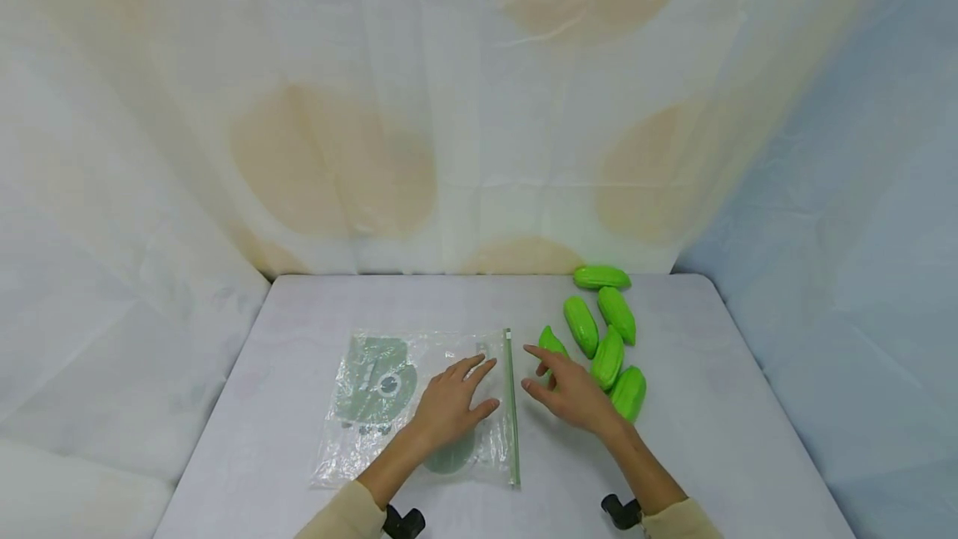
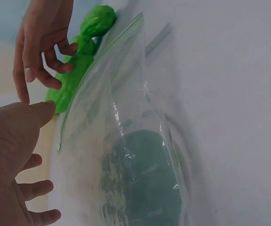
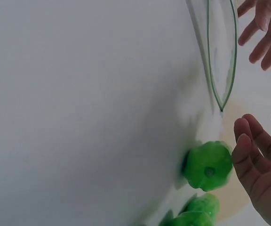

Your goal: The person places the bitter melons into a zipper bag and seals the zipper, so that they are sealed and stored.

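A clear zip bag (image 1: 374,381) with green print lies flat-side up on the table, its green zip edge (image 1: 512,414) facing right. Its mouth (image 3: 234,56) gapes in the right wrist view. My left hand (image 1: 449,406) is over the bag's right half, fingers spread, holding nothing. Beside the zip edge, my right hand (image 1: 572,393) hovers with loosely bent fingers and nothing in its grasp. Closest to that hand is a bright green, ridged, gourd-like vegetable (image 1: 551,340), partly hidden by it in the head view. In the right wrist view this vegetable (image 3: 209,165) shows its lobed end, close to the fingers.
Several more green vegetables (image 1: 580,326) lie grouped behind and right of my right hand, one (image 1: 602,276) at the table's back edge. The white table (image 1: 711,439) is enclosed by a patterned curtain (image 1: 516,148) behind and pale sheets at both sides.
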`<state>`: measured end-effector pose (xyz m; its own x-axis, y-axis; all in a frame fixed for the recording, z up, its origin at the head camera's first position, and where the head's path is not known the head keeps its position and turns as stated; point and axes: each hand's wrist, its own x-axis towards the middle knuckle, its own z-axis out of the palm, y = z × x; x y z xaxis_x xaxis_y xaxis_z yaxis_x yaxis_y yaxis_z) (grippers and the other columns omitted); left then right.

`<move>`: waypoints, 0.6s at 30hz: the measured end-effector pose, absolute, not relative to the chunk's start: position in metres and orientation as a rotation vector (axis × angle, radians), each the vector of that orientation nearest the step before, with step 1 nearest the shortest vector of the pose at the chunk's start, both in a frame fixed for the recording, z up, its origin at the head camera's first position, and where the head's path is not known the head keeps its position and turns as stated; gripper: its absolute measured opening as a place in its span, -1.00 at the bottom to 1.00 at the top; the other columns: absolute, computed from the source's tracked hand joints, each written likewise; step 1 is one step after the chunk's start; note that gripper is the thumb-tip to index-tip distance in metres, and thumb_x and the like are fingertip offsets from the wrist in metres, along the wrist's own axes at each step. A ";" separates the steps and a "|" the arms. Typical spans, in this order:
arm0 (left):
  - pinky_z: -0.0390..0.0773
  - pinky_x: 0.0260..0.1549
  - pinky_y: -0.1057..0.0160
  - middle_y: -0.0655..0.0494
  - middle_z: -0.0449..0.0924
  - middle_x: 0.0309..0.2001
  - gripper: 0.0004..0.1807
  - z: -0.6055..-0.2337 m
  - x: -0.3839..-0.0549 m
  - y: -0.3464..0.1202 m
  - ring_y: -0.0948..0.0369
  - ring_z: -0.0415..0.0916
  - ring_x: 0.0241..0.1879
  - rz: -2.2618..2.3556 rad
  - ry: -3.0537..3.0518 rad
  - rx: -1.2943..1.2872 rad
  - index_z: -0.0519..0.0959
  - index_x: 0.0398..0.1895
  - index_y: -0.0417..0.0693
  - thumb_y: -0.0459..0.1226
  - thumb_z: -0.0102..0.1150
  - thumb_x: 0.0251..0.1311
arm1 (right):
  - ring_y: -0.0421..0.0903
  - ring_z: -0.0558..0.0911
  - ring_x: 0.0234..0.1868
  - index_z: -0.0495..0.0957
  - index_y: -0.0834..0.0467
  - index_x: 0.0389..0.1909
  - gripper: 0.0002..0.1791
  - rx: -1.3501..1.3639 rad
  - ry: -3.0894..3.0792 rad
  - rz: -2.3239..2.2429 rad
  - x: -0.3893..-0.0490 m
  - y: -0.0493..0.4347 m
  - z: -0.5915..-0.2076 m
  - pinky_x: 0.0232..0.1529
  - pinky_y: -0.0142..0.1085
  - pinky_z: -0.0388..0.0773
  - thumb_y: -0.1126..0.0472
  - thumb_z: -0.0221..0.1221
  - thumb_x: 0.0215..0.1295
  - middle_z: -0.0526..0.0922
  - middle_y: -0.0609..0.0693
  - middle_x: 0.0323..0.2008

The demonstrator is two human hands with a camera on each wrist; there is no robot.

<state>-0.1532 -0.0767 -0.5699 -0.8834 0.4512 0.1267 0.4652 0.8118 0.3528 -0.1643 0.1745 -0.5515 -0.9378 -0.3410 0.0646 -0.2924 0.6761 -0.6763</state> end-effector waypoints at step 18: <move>0.34 0.11 -0.44 0.04 0.49 0.33 -0.29 -0.592 -0.155 -0.077 -0.12 0.31 0.39 -0.597 -3.098 -0.732 0.33 0.50 0.18 0.14 0.16 0.33 | -0.24 0.54 -0.35 0.39 0.09 0.43 -0.35 -0.586 2.743 -1.085 -0.164 0.167 -0.576 -0.40 -0.37 0.53 -0.03 0.24 0.38 0.64 -0.02 -0.14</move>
<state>-0.1551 -0.0768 -0.5923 -0.8932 0.4495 -0.0095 0.4137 0.8300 0.3740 -0.1636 0.1666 -0.5756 -0.9154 -0.4021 0.0178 -0.3054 0.6651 -0.6815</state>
